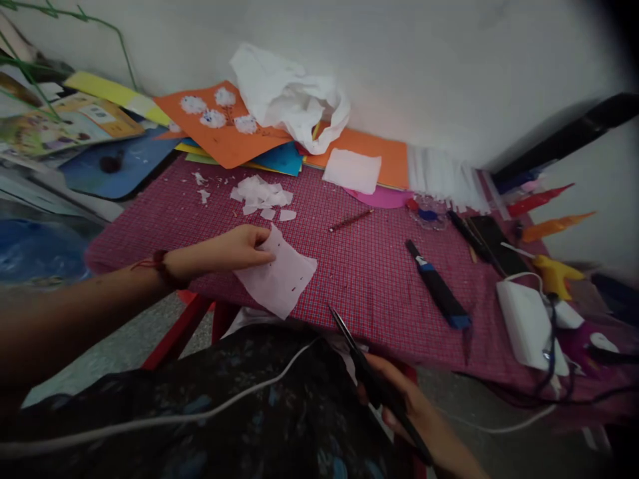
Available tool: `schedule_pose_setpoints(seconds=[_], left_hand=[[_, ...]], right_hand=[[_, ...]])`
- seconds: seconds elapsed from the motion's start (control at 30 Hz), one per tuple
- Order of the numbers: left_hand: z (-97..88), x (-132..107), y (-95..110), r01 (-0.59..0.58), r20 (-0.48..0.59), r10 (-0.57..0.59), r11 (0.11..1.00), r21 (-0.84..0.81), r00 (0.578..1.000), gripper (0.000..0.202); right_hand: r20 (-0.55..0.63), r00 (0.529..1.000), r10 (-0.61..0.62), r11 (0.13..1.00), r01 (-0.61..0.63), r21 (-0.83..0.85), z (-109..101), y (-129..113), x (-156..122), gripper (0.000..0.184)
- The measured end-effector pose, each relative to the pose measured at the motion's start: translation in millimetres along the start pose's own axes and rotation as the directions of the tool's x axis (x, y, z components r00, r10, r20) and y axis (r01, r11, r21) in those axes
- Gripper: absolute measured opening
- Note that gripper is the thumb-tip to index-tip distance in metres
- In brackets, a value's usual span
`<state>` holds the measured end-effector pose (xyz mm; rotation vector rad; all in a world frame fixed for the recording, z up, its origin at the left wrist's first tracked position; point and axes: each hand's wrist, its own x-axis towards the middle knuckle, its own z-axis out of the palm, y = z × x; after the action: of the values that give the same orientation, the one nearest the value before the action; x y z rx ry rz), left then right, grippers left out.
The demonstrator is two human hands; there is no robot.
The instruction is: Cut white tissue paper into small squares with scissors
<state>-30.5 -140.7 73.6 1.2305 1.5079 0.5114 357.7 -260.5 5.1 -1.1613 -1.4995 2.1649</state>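
Between thumb and fingers, my left hand (244,247) pinches a thin white sheet (284,276), paper or tissue, near its upper left corner. The sheet hangs at the table's front edge and carries a few small dark specks. Low on the right, my right hand (407,399) grips a pair of black-handled scissors (352,342), their blades pointing up and left. The blade tips are apart from the sheet. Just beyond my left hand lies a pile of cut white pieces (262,194). Part of my right hand's fingers is hidden behind the handles.
A checked red cloth covers the table (369,266). On it lie a brown pencil (351,220), a black-and-blue cutter (436,286), a white box (524,319) with cables and a yellow glue gun (556,274). Orange card (219,133) and a white plastic bag (294,93) rest by the wall.
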Motion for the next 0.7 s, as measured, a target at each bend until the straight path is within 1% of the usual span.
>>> schedule_pose_setpoints(seconds=[0.03, 0.07, 0.1, 0.17, 0.23, 0.27, 0.3, 0.33, 0.4, 0.47, 0.53, 0.6, 0.67, 0.7], left_hand=[[7.4, -2.0, 8.0, 0.001, 0.015, 0.001, 0.991, -0.135, 1.000, 0.011], [14.9, -3.6, 15.8, 0.003, 0.022, 0.004, 0.959, -0.283, 1.000, 0.010], [22.0, -4.7, 22.9, 0.001, 0.022, 0.010, 0.903, -0.430, 1.000, 0.009], [34.1, -6.4, 33.7, 0.003, 0.015, 0.010, 0.744, -0.668, 1.000, 0.010], [43.0, -8.7, 38.0, 0.007, -0.013, -0.029, 0.593, -0.806, 0.999, 0.016], [46.4, -10.9, 37.2, 0.007, -0.033, -0.066, 0.542, -0.840, 0.997, 0.019], [49.4, -14.0, 34.6, 0.002, -0.062, -0.107, 0.514, -0.858, 0.992, 0.021], [52.1, -18.2, 30.2, -0.005, -0.092, -0.147, 0.506, -0.862, 0.985, 0.022], [57.5, -30.0, 17.5, 0.011, -0.119, -0.210, 0.530, -0.848, 0.970, 0.026], [63.3, -45.0, 2.1, 0.067, -0.102, -0.268, 0.555, -0.829, 0.958, 0.032], [69.9, -60.8, -13.9, 0.129, -0.064, -0.311, 0.561, -0.818, 0.948, 0.037], [77.2, -74.7, -29.3, 0.193, 0.005, -0.325, 0.549, -0.813, 0.946, 0.040], [84.8, -84.5, -43.0, 0.291, 0.118, -0.338, 0.523, -0.801, 0.934, 0.042], [88.5, -87.3, -48.5, 0.356, 0.187, -0.354, 0.510, -0.783, 0.917, 0.039]], right_hand=[[-0.001, 1.000, -0.013, 1.000, 0.013, -0.001, -1.4, 3.3, -0.3, 0.076], [-0.002, 1.000, -0.030, 1.000, 0.030, 0.002, -2.7, 6.0, -0.6, 0.078], [-0.006, 0.999, -0.047, 0.999, 0.047, 0.006, -3.7, 8.1, -0.9, 0.081], [-0.007, 0.996, -0.085, 0.996, 0.086, 0.021, -4.8, 10.0, -1.4, 0.089], [0.012, 0.992, -0.122, 0.991, 0.122, 0.054, -4.6, 8.8, -2.0, 0.099], [0.028, 0.991, -0.133, 0.989, 0.131, 0.074, -4.2, 7.6, -2.2, 0.102], [0.049, 0.989, -0.140, 0.987, 0.135, 0.091, -3.8, 6.6, -2.2, 0.103], [0.068, 0.987, -0.143, 0.985, 0.135, 0.105, -3.4, 5.9, -1.8, 0.104], [0.100, 0.985, -0.140, 0.984, 0.127, 0.124, -2.8, 7.0, 0.1, 0.102], [0.126, 0.985, -0.121, 0.984, 0.103, 0.142, -1.7, 10.7, 2.8, 0.101], [0.133, 0.987, -0.086, 0.982, 0.062, 0.177, 1.2, 14.2, 4.4, 0.099], [0.115, 0.993, -0.037, 0.976, 0.011, 0.218, 6.9, 13.3, 3.1, 0.098], [0.056, 0.998, 0.006, 0.967, -0.020, 0.255, 14.4, 5.7, -0.1, 0.096], [0.009, 1.000, 0.026, 0.966, -0.027, 0.259, 18.1, -0.2, -1.5, 0.091]])
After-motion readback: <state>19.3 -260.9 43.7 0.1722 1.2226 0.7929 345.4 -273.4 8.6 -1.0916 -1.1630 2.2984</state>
